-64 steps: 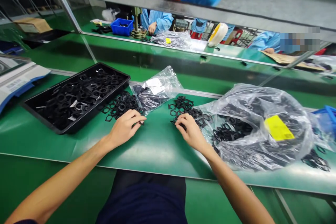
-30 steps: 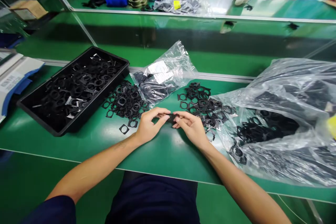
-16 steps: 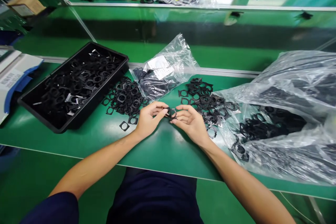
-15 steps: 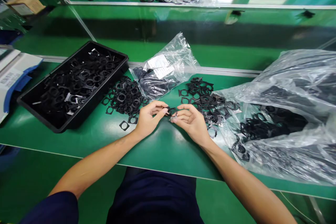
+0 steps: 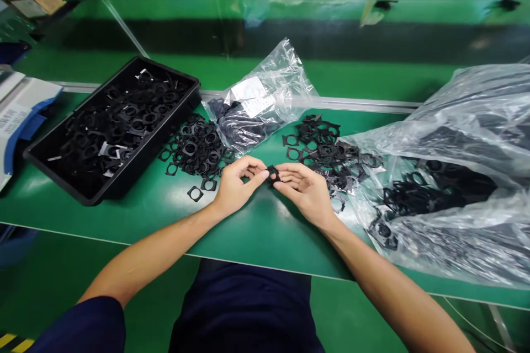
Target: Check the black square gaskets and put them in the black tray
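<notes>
My left hand [image 5: 237,185] and my right hand [image 5: 305,190] meet over the green table [image 5: 256,231], fingertips pinched on one small black ring part [image 5: 272,172] held between them. A pile of the same black ring parts [image 5: 194,149] lies just left of my left hand, and one loose part [image 5: 194,193] sits nearer the front. Another pile of parts [image 5: 323,149] lies to the right of my hands, spilling from a large clear bag [image 5: 451,176].
A black tray [image 5: 37,162] full of black parts stands at the left. A small clear bag [image 5: 265,94] with a white label lies behind the hands. A white and blue device [image 5: 19,116] sits at the far left. A metal rail [image 5: 364,103] borders the table's far side.
Both hands left the piles and came together at the middle, taking one black part between the fingertips. The view has tilted down and the fingers shift slightly on the part.
</notes>
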Tool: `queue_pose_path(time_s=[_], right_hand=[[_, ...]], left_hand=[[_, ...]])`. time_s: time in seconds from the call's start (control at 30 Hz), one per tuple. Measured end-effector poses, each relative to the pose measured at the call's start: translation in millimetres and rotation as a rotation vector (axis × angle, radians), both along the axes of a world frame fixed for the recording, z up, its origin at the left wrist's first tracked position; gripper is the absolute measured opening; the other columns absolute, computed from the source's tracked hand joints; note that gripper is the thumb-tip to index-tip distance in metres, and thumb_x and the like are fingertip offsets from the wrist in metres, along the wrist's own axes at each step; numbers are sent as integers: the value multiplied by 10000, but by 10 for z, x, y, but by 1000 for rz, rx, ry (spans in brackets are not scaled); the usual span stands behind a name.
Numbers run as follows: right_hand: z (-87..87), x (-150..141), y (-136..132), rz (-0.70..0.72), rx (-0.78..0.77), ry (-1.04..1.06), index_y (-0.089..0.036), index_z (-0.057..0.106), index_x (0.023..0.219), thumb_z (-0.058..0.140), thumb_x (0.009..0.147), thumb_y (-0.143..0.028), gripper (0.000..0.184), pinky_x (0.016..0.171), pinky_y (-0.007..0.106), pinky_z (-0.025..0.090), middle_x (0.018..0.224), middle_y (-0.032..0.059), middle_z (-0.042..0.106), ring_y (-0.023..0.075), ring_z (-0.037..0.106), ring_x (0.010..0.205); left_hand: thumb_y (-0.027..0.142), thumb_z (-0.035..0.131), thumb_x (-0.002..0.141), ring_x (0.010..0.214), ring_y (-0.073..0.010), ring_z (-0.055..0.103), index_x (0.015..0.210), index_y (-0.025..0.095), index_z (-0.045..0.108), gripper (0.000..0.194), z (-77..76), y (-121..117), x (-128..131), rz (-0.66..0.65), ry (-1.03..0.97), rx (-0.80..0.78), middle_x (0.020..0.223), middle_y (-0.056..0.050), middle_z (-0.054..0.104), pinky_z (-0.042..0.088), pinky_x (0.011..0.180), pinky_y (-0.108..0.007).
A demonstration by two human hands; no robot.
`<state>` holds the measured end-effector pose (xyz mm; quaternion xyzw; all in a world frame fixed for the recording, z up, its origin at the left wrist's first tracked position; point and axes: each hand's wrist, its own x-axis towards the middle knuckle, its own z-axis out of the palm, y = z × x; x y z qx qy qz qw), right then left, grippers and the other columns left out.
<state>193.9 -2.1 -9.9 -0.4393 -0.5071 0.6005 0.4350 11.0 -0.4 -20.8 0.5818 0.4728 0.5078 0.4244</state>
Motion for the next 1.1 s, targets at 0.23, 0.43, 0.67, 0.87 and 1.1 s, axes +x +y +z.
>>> queue_pose_path(time_s=[0.23,0.43,0.67,0.87,1.1], right_hand=[[9,4,-5,-12,-16,0,-224,710,1006,873,704,-455,413,865,363,615,924,50,771,196,741,873],[13,2,10,-23,-11,7,-226,724,982,885,692,-437,393,843,353,620,895,42,773,195,744,857],[18,2,4,-38,-32,12,-221,747,927,891,680,-443,362,814,358,630,863,40,771,189,739,788],[21,-1,-7,-86,-13,-6,-217,738,899,903,661,-452,373,786,343,626,823,29,745,180,726,752],[61,-4,-14,-136,27,-15,-209,721,794,925,594,-504,410,700,306,615,749,15,719,158,695,670]], left_hand=[[352,680,887,693,-98,619,829,175,648,189,-4,9,7,56,77,36,767,1,655,520,647,-200],[319,653,912,749,-111,602,834,182,628,160,5,-3,-8,48,100,71,804,-10,627,525,693,-217],[347,655,917,858,-129,640,860,182,626,177,9,-8,2,-30,58,80,896,-28,649,566,779,-243],[347,660,909,831,-121,634,866,177,632,178,5,-21,7,-26,15,12,889,-25,648,555,772,-232],[310,688,868,769,-113,619,834,173,632,152,26,-14,-2,-49,-12,-123,845,-13,644,531,718,-218]])
